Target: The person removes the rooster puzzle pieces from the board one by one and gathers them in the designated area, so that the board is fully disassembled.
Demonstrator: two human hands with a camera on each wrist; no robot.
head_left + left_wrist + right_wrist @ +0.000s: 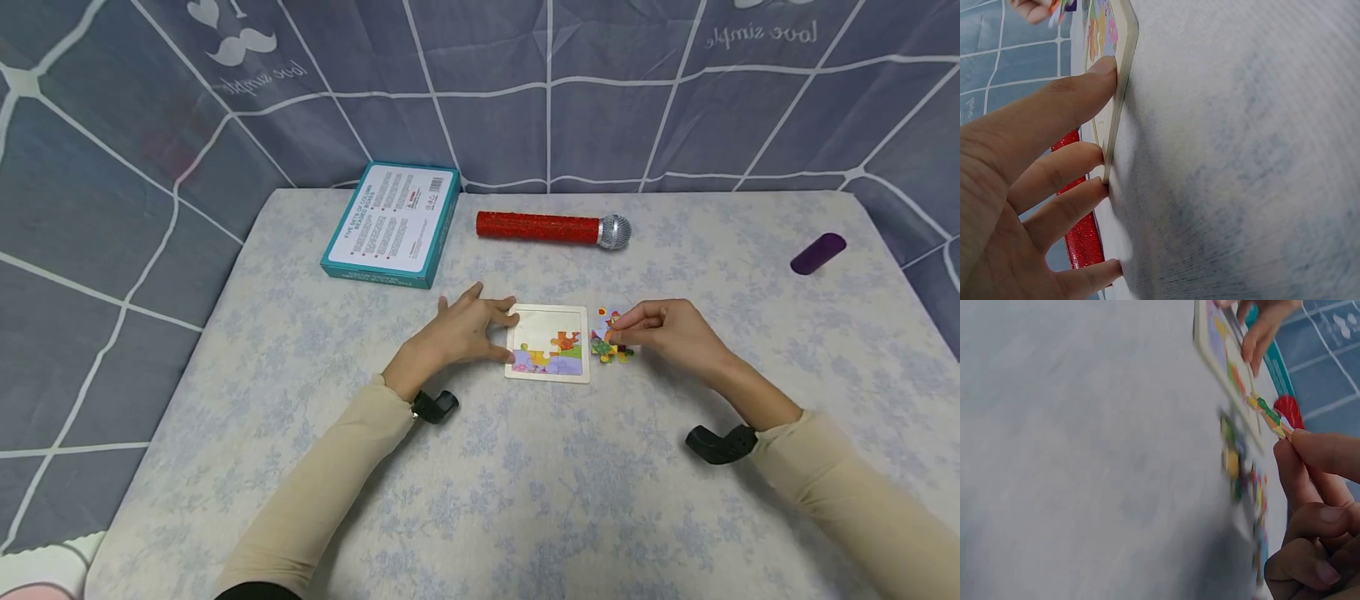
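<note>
A small square puzzle board [547, 321] with a pale raised rim lies on the table, its lower part filled with joined pieces. My left hand [467, 327] rests on its left edge, fingers spread; in the left wrist view the thumb [1105, 67] touches the rim. Just right of the board, my right hand [671, 333] pinches a puzzle piece [1267, 415] between thumb and index finger. The piece is green, yellow and orange and is held above the table. Beneath that hand lie several loose puzzle pieces [622, 354], partly hidden by it.
A teal box [390, 221] with a white printed label lies at the back left. Behind the board is a red glittery microphone [536, 227] with a silver head. A purple cylinder [817, 253] lies at the far right. A grey checked curtain [495, 133] borders the table's back.
</note>
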